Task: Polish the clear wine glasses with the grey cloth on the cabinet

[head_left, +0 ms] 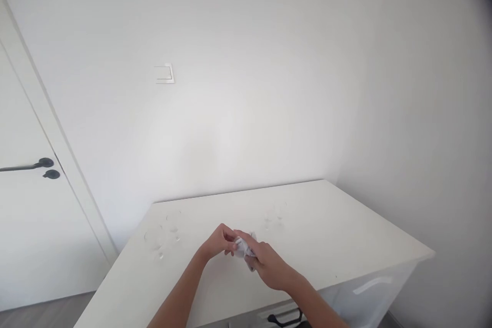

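Both my hands meet over the middle of a white cabinet top [330, 225]. My left hand [218, 242] and my right hand [269, 265] are closed round a small crumpled white cloth [245, 246], which they hold between them just above the surface. Clear glasses stand on the top: two at the left [154, 238] [173, 223] and a fainter one at the right [280, 211].
The cabinet stands in a corner of white walls. A dark drawer handle [284, 319] shows on its front below my right arm. A white door with a black lever handle [38, 165] is at the left. A light switch [165, 74] sits on the wall.
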`<state>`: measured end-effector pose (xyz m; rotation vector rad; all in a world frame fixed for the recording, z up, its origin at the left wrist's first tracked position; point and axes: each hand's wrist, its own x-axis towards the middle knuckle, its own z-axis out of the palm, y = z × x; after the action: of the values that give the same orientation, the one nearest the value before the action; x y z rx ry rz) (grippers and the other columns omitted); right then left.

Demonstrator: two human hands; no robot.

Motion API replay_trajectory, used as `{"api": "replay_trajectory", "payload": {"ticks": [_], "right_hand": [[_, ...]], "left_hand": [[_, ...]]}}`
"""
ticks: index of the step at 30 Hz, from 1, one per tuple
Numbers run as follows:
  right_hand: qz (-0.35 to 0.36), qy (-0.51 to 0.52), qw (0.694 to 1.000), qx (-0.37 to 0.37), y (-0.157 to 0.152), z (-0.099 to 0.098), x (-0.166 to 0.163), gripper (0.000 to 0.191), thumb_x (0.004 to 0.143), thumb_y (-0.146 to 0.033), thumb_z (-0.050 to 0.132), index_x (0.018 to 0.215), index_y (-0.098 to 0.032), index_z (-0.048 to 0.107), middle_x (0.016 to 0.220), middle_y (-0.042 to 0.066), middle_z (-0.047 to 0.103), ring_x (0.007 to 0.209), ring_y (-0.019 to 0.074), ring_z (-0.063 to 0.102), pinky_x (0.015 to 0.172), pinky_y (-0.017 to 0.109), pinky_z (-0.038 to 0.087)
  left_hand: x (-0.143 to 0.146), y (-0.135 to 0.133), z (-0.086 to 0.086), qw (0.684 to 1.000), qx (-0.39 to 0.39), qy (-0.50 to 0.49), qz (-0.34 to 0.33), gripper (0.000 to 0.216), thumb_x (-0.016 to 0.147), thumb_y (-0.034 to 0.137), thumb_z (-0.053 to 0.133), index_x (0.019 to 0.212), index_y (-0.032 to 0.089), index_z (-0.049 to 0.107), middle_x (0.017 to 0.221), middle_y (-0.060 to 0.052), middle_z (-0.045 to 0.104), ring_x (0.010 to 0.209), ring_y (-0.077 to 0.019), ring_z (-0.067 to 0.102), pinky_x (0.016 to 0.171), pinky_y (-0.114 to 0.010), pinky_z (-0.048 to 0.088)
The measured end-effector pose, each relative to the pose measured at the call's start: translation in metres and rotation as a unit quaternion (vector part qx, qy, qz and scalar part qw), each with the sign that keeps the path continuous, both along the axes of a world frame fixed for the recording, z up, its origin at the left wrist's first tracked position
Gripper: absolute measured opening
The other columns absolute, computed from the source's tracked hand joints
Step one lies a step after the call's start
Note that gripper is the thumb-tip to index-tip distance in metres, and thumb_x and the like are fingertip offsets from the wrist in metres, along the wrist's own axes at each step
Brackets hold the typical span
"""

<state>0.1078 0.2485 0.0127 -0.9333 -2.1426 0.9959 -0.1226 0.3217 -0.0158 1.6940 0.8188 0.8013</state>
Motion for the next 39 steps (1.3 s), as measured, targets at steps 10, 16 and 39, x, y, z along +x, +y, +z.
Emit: {"api": "replay_trajectory", "payload": {"ticks": [10, 16, 39], "right_hand": [[-0.175, 0.209, 0.959, 0.079, 0.098, -0.075, -0.074, 0.041, 0.105, -0.043, 0.044, 0.140, -0.024, 0.055, 0.103, 0.006, 0.068, 0.079, 0.0193, 0.062, 0.074, 0.031, 0.054], [-0.245, 0.234, 0.936, 0.098, 0.113, -0.109, -0.089, 0.036, 0.106, -0.044, 0.045, 0.132, -0.023, 0.058, 0.093, 0.005, 0.068, 0.072, 0.0191, 0.062, 0.067, 0.031, 0.052], [-0.272, 0.248, 0.929, 0.038, 0.121, -0.096, -0.073, 0.035, 0.099, -0.041, 0.046, 0.125, -0.021, 0.061, 0.090, 0.004, 0.069, 0.074, 0.0212, 0.062, 0.068, 0.032, 0.049]], "left_hand": [[-0.014, 0.039, -0.055, 0.959, 0.010, -0.098, 0.265, 0.049, 0.078, 0.061, 0.078, 0.077, 0.012, 0.076, 0.056, 0.000, 0.060, 0.049, -0.0078, 0.041, 0.050, -0.022, 0.033], [-0.013, 0.044, -0.056, 0.951, -0.028, -0.072, 0.298, 0.047, 0.081, 0.057, 0.078, 0.094, 0.012, 0.081, 0.058, 0.000, 0.062, 0.049, -0.0080, 0.042, 0.050, -0.022, 0.036], [0.010, 0.037, -0.068, 0.792, 0.251, 0.417, 0.368, 0.044, 0.097, 0.055, 0.065, 0.122, 0.019, 0.068, 0.086, -0.005, 0.080, 0.079, -0.0214, 0.074, 0.075, -0.029, 0.046]]}}
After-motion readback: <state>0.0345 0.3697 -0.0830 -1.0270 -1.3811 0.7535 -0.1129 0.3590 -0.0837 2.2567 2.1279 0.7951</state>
